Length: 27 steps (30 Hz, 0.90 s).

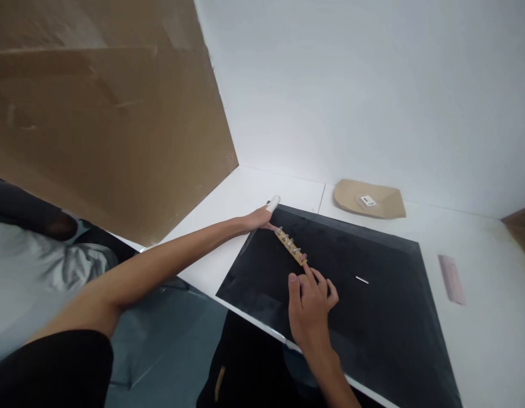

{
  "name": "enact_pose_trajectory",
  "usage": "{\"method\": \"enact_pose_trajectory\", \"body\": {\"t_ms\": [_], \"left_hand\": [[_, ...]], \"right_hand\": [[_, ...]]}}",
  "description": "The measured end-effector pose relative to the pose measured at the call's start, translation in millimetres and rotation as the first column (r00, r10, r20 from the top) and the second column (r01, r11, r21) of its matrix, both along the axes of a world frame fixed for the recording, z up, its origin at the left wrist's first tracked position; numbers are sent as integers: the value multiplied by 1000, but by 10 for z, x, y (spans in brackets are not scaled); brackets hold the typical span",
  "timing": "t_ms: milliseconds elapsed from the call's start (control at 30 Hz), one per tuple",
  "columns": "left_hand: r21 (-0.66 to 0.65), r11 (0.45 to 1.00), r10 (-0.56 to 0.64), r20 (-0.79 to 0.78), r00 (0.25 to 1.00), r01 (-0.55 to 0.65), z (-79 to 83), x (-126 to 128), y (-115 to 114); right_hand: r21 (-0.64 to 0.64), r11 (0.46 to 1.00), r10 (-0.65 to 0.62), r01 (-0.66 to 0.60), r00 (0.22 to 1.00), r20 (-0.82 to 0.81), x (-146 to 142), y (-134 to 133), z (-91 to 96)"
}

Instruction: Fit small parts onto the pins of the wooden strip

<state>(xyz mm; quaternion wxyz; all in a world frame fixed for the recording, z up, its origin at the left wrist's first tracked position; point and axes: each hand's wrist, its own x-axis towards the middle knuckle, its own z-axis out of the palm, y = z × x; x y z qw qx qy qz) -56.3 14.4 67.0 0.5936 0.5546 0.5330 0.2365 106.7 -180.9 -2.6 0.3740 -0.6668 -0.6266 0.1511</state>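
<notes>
A narrow, light wooden strip (290,246) carrying a row of several small shiny pieces stands or lies slantwise over a black mat (385,340). My left hand (261,217) reaches in from the left; one finger stretches to the strip's far end, and its thumb, with a white covering at the tip, points away. The left hand's other fingers are hidden. At the near end, a fingertip of my right hand (312,309) touches the strip, with thumb and fingers apart. A thin silvery rod (362,280) lies on the mat to the right.
Behind the mat, a brown paper piece (392,204) bears a small white labelled item (367,200). A pink flat object (451,279) lies on the white table (492,340) at right. Tall cardboard (118,113) rises at left; a white wall (373,85) stands behind.
</notes>
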Motion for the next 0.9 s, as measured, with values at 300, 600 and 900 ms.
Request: {"method": "enact_pose_trajectory", "body": {"t_ms": [300, 600, 900], "left_hand": [[-205, 961, 212, 106, 971, -187, 120, -51, -238], [-271, 934, 278, 147, 949, -232, 59, -45, -231], [-267, 947, 226, 165, 960, -177, 3, 259, -224]], "right_hand": [[-25, 999, -51, 48, 991, -123, 176, 32, -57], [-12, 997, -82, 81, 979, -187, 210, 38, 2], [-60, 986, -165, 156, 965, -205, 636, 272, 99]]}}
